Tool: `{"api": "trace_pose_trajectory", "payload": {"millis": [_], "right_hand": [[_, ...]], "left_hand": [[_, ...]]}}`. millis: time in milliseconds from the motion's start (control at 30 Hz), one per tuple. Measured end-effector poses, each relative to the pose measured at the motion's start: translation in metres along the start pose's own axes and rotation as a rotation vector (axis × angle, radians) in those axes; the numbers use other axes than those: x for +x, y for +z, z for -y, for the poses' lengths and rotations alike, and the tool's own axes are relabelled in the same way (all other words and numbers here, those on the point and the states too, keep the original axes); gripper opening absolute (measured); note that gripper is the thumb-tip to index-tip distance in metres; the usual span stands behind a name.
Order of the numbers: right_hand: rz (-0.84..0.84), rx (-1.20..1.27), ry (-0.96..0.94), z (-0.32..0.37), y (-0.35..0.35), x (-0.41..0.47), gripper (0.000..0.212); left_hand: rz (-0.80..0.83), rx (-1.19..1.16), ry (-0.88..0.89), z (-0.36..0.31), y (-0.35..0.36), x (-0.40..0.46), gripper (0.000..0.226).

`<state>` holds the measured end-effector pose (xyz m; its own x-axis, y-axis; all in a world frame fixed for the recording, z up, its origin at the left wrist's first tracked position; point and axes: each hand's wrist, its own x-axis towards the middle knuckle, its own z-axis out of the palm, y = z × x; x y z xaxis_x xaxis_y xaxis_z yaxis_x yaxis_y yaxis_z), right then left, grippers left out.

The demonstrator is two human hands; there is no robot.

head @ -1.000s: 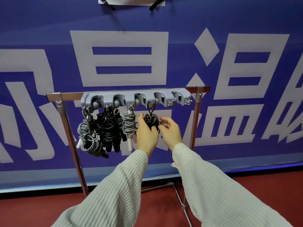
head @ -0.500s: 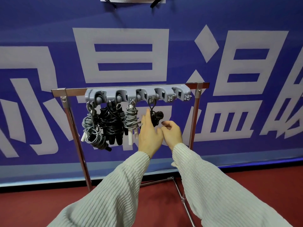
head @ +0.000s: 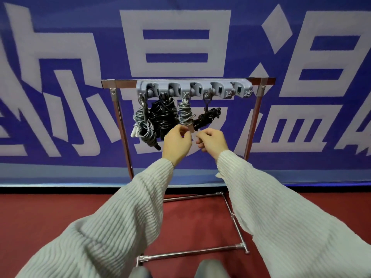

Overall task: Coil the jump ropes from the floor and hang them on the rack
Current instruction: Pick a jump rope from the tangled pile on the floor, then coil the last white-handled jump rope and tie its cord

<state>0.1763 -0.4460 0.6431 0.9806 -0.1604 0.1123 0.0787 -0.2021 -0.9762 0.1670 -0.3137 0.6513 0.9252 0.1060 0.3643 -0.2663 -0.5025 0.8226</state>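
- A red floor [head: 60,213] is seen below, and a blue banner [head: 60,21] with large white characters covers the wall behind.
- A chrome rack [head: 251,129] is stood on the floor just in front of the banner; a grey hook strip [head: 192,88] is fixed along its top bar.
- Four coiled jump ropes are hung from the strip: a grey rope [head: 143,125] at the left, a black bundle [head: 163,117] beside it, a second grey rope [head: 185,114], and a small black rope [head: 208,115] hung by a loop.
- The left hand [head: 176,143] and right hand [head: 212,142] are held just below the ropes, fingers loosely curled; nothing is gripped by either.
- Ribbed pale sleeves [head: 120,223] are worn on both arms.
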Motion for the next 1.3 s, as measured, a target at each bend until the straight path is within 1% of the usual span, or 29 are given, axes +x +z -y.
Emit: {"api": "trace_pose_trajectory", "payload": {"millis": [100,233,333,500,567,667,833,1000,1067,1133,1233,1300], "right_hand": [[0.044,-0.005,-0.005,0.005,0.021,-0.011,0.017],[0.136,-0.004,-0.007,0.010,0.058,-0.029,0.012],[0.198,-0.032,-0.006,0.007,0.090,-0.047,0.016],[0.318,-0.072,0.015,0.005,0.147,-0.083,0.023],[0.362,-0.080,0.020,0.004,0.173,-0.097,0.021],[0.432,-0.119,0.018,-0.004,0.214,-0.117,0.016],[0.569,-0.204,0.038,-0.046,0.289,-0.143,0.022],[0.729,-0.272,0.104,-0.105,0.351,-0.160,0.023],[0.804,-0.322,0.128,-0.130,0.375,-0.163,0.021],[0.930,-0.363,0.137,-0.161,0.407,-0.158,0.017],[1.042,-0.426,0.133,-0.188,0.432,-0.153,0.007],[1.137,-0.461,0.146,-0.214,0.454,-0.149,0.008]], "left_hand": [[-0.018,0.022,-0.014,0.012,-0.022,-0.007,0.021],[-0.003,0.037,-0.037,0.029,-0.059,-0.022,0.020],[-0.004,0.029,-0.078,0.049,-0.089,-0.041,0.019],[-0.077,-0.025,-0.197,0.105,-0.152,-0.075,0.020],[-0.124,-0.082,-0.258,0.128,-0.179,-0.089,0.020],[-0.183,-0.107,-0.326,0.166,-0.216,-0.111,0.019],[-0.261,-0.101,-0.489,0.247,-0.259,-0.142,0.022],[-0.277,-0.106,-0.651,0.328,-0.274,-0.176,0.022],[-0.279,-0.088,-0.732,0.363,-0.277,-0.187,0.020],[-0.305,-0.088,-0.816,0.409,-0.277,-0.194,0.020],[-0.319,-0.068,-0.874,0.448,-0.271,-0.207,0.020],[-0.292,-0.059,-0.954,0.481,-0.259,-0.215,0.021]]}}
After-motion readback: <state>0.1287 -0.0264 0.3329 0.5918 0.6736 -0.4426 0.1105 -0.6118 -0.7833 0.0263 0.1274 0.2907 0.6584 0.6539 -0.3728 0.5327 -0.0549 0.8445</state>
